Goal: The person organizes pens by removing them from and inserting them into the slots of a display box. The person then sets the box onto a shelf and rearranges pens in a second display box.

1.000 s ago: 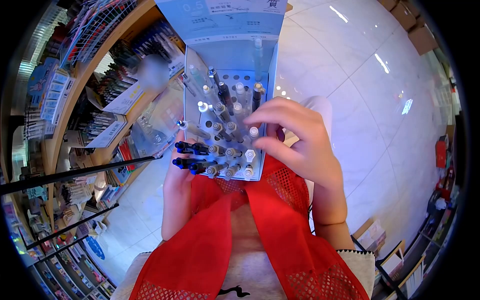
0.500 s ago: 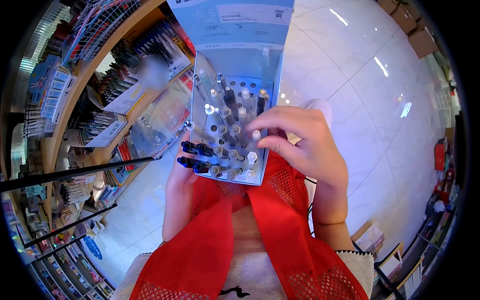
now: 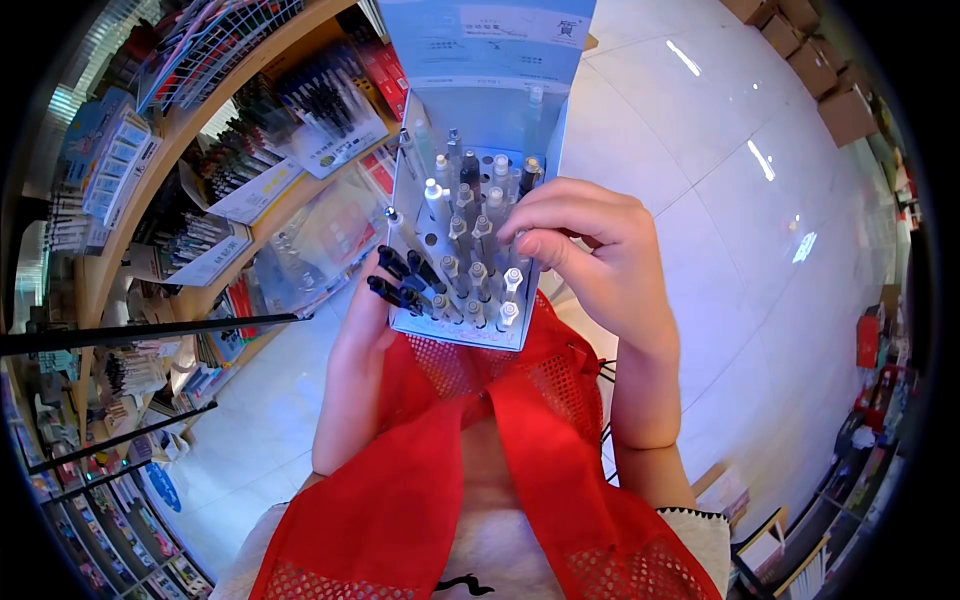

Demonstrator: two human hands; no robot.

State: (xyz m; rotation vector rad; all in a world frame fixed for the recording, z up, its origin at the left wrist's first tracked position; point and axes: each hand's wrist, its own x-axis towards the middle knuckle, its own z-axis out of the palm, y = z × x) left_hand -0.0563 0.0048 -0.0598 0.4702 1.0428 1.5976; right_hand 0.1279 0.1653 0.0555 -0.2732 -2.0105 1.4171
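Observation:
A pale blue pen display box point(image 3: 480, 75) with its lid raised is held in front of my body. Clear and white-topped pens point(image 3: 482, 235) stand upright in its rows of holes. Several black pens point(image 3: 397, 288) lean out at the front left corner. My left hand point(image 3: 372, 305) grips the box's left side, its fingers mostly hidden behind the box and pens. At the right edge of the box, my right hand point(image 3: 590, 245) has thumb and forefinger pinched together on the top of a pen, which they largely cover.
Wooden shelves point(image 3: 190, 150) with more pens in display boxes curve along the left. A dark rail point(image 3: 160, 335) juts in from the left. Cardboard boxes point(image 3: 850, 115) stand at the far right on the tiled floor, with shelving point(image 3: 880, 420) below them.
The box sits slightly higher in view. My right fingers have closed over the top of the pen at the right edge, which showed beside them before.

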